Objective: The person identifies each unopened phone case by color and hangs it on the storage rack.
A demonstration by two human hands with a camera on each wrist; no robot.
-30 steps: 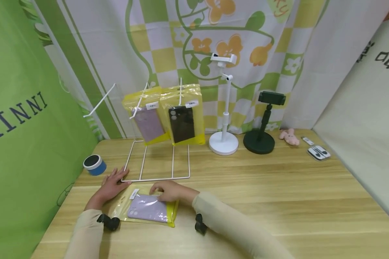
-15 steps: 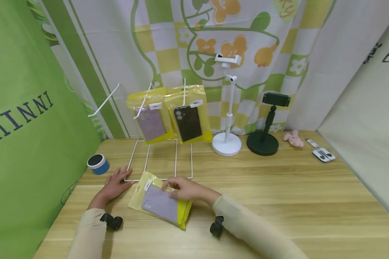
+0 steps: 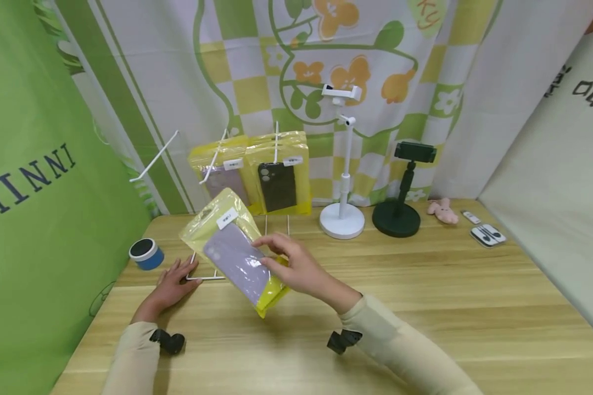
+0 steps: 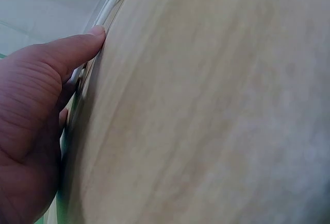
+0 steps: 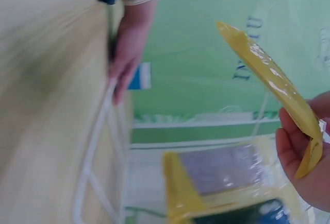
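Note:
My right hand (image 3: 298, 269) pinches a lilac phone case (image 3: 234, 258) in a clear and yellow zip bag by its right side, raised above the table and tilted. Seen from the right wrist, the yellow back of the bag (image 5: 276, 82) stands edge-on, with fingers behind it. My left hand (image 3: 170, 288) rests on the table at the front left corner of the white wire rack (image 3: 205, 278); its thumb (image 4: 77, 51) touches the wire. Bagged cases hang on two rack hooks: lilac (image 3: 224, 175) ones behind the held bag, black (image 3: 278, 186) ones to the right.
A third hook (image 3: 153, 157) at the left is bare. A blue tub (image 3: 146, 254) stands left of the rack. To the right are a white phone stand (image 3: 342, 219), a dark green stand (image 3: 397, 219), a pink plush (image 3: 443, 211) and boxed earphones (image 3: 487, 235).
My right hand has lifted the bagged lilac case off the table, up and toward the rack, and tilted it more. My left hand stays at the rack corner.

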